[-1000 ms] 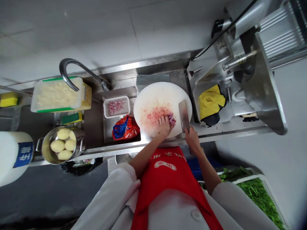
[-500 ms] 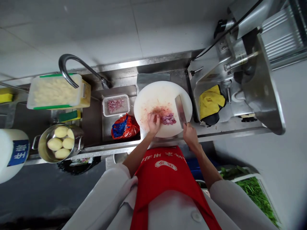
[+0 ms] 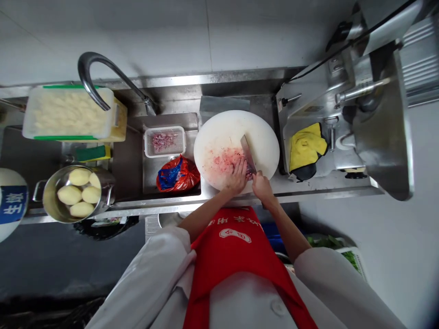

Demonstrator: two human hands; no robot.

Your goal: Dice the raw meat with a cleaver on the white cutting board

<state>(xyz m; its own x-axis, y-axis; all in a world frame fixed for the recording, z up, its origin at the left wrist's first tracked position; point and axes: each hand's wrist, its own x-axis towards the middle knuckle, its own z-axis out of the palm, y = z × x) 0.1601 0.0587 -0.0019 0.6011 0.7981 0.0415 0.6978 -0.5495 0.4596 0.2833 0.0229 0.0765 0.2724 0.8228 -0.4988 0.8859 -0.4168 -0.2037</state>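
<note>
My right hand (image 3: 262,186) is wrapped round the handle of a cleaver (image 3: 247,151), its blade slanting over the white round cutting board (image 3: 236,123). Against the blade's left side lies my left hand (image 3: 237,178), flat with fingers stretched out, covering most of the dark red meat (image 3: 249,175). Only a little of the meat shows between those fingers and the cleaver. Reddish juice and small bits stain the board left of the blade.
Left of the board, a white basket (image 3: 181,142) of chopped meat and a red-and-blue plastic bag (image 3: 181,176) sit in the sink. Further left are a pot (image 3: 51,201) of peeled potatoes, a lidded tub (image 3: 118,119) and a faucet (image 3: 116,71). A yellow cloth (image 3: 305,144) lies at right.
The cleaver has moved left to the meat with my right hand. My left hand has gone from curled beside the meat to flat over it. The camera view has shifted slightly.
</note>
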